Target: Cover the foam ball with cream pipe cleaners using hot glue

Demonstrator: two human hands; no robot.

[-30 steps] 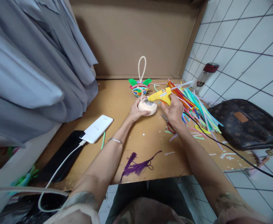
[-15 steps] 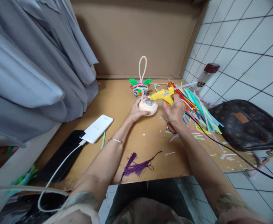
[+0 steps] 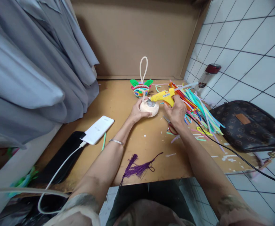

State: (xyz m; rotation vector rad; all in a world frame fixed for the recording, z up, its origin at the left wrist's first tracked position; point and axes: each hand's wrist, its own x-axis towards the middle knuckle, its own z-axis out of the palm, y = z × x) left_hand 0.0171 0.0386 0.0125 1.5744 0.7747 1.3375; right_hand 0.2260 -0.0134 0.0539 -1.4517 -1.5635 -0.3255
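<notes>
My left hand (image 3: 137, 112) is closed around a cream-coloured wrapped ball (image 3: 152, 110), which has a grey patch on its upper face and a pale strip sticking up at its left. In my right hand (image 3: 177, 111) is a yellow hot glue gun (image 3: 164, 96), a clear glue stick poking out of its back end. The nozzle points left and meets the ball near the grey patch; whether it touches cannot be told. Just behind the ball sits a colourful animal-head ornament (image 3: 141, 89) with green ears and a white loop. Scissors (image 3: 171, 128) lie below my right hand, partly hidden.
Many coloured pipe cleaners (image 3: 191, 100) are heaped at the right, beside a brown patterned bag (image 3: 250, 125) and a red-capped bottle (image 3: 208, 77). A purple tassel (image 3: 138, 169) lies near the front edge. A white power bank (image 3: 98, 129) with a cable rests at left. A black cord (image 3: 234, 150) crosses the right side.
Almost nothing differs. The glue gun has tilted or shifted very slightly at the ball, while my left hand and the ball stay in place.
</notes>
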